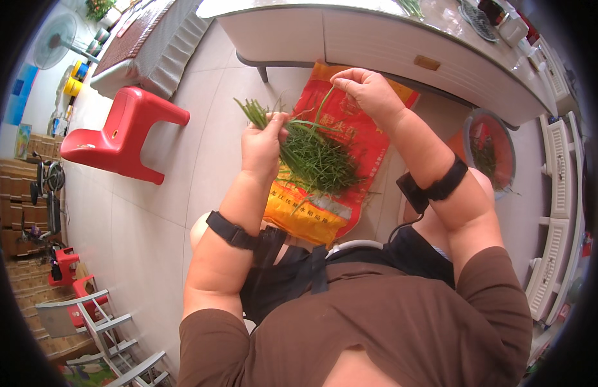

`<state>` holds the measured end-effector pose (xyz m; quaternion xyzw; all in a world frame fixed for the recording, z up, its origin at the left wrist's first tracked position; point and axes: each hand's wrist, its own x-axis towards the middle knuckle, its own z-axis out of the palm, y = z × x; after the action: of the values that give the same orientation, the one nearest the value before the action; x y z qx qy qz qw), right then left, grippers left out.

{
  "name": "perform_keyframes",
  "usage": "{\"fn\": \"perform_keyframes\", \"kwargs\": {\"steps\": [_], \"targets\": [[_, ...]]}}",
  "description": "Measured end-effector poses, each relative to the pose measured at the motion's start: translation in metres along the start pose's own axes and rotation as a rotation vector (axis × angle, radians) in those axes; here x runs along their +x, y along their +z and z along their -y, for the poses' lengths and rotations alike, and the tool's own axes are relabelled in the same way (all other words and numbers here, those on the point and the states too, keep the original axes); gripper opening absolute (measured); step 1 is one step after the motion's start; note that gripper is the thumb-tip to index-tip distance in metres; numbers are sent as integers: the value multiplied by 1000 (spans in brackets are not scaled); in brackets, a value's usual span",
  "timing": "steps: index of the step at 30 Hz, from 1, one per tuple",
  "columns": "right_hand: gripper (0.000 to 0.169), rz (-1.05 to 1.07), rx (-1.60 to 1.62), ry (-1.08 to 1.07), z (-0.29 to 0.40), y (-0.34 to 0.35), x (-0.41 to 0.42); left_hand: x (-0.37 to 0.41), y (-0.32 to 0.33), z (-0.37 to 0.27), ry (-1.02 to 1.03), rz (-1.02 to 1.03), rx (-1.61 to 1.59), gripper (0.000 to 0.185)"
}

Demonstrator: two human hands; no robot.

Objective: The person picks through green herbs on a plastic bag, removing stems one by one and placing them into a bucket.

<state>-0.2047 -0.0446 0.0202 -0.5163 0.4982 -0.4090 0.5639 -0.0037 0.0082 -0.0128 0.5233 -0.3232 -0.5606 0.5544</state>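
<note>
My left hand (pixel 266 142) is closed around a bunch of long green stalks, likely garlic chives (pixel 252 112), whose cut ends stick out past the thumb. Between thumb and fingertips, my right hand (pixel 364 89) pinches the end of one green stalk (pixel 324 104), which runs down towards the bunch. Below both hands a heap of the same greens (pixel 320 159) lies on a flattened red and yellow plastic sack (pixel 366 145) that bears printed writing. The lower part of the held bunch merges with the heap, so its full length is hard to make out.
A red plastic chair (pixel 129 126) stands at the left. Ahead is a white cabinet (pixel 376 41) on short legs. To the right sits a bucket (pixel 504 145) with some greens inside. An aluminium stepladder (pixel 98 319) is at lower left, and a drawer unit (pixel 560 169) lines the far right.
</note>
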Motion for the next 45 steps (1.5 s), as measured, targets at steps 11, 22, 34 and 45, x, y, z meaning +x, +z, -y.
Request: {"fn": "perform_keyframes", "kwargs": {"steps": [11,22,34,45], "targets": [[13,218,50,10,-2,11,-9,-7,9,-3,-147,192,23,14],[15,233,19,50,-7,19,-14,-8,13,-2,-177,289,88,13],[15,220,25,38,-8,28,-20,-17,23,-6,-60,216,179,11],[15,166,-203,-137,-9,17,-13,-10,13,-7,-233,302,-57,15]]}}
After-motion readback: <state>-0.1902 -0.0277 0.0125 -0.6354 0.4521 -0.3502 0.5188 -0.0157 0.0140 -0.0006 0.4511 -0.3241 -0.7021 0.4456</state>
